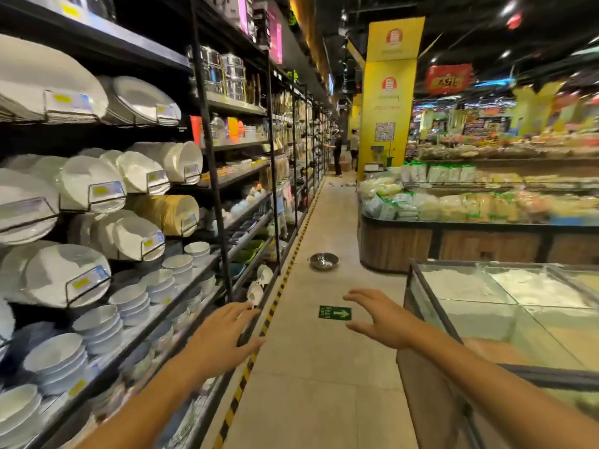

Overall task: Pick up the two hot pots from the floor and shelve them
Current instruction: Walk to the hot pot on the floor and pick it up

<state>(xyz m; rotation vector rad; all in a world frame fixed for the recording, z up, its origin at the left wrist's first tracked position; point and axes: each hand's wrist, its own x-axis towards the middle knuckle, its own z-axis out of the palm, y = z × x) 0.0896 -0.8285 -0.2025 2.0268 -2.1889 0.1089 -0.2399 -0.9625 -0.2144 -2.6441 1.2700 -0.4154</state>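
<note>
A person stands in a supermarket aisle with both bare arms stretched forward, the left hand (223, 335) and the right hand (377, 319) raised side by side, palms turned inward, fingers spread and holding nothing. Farther down the tiled floor (324, 377), well apart from both hands, a shiny steel hot pot (324, 261) with two small side handles sits upright near the yellow-and-black hazard tape (275, 306) that runs along the foot of the shelving; only one pot can be made out. A green arrow sticker (335, 313) lies on the floor between the hands and the pot. On the person's left, black metal shelves (207, 131) carry white plates (87, 186) stood on edge in wire racks and stacked white bowls (97, 325) below. On the right stands a glass-topped freezer case (505, 306), with a wood-panelled display bin (453, 244) of packaged goods beyond it. A yellow pillar (387, 98) rises at the far end of the aisle, where two shoppers (338, 153) stand, too distant to make out in detail.
</note>
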